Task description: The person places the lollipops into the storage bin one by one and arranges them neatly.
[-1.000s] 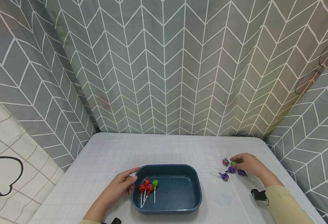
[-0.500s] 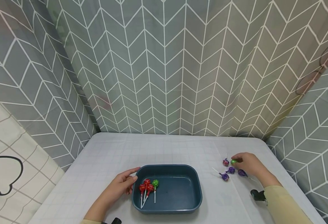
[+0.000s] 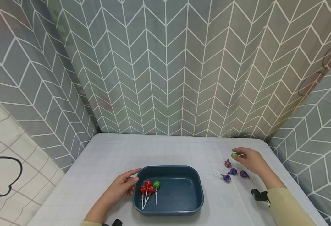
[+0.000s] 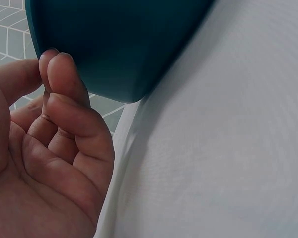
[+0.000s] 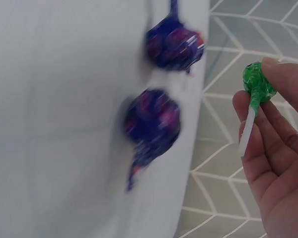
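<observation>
We see the green lollipop [image 5: 255,84] pinched in the right hand [image 3: 250,160], the thumb on one side of its wrapped ball and fingers on the other, the white stick slanting down below the ball in the right wrist view. It is up off the tabletop [image 3: 210,207], near its right side, and that is what has just changed: half a second ago the head view had it lower, among the other candies; now it sits higher and farther back, and the hand has come up with it. We judge that it is now picked out from that cluster, though not in the tray [image 3: 179,196], which is well apart to the left. Just below the right hand we find what remains on the cloth: a red-and-purple lollipop [image 3: 227,164] with its stick pointing away, and three purple lollipops [image 3: 244,174] near one another, none of them held. Going outward, we come to the dark blue tray, where three red lollipops [image 3: 143,189] lie bunched at the left and a second green lollipop [image 3: 157,185] rests just beside them; this group is unchanged. The left hand [image 3: 121,185] grips the tray's left edge, thumb at the rim and several fingers curled against the outer wall, as it did a second ago. Behind everything, we see a grey chevron curtain [image 3: 165,78].
</observation>
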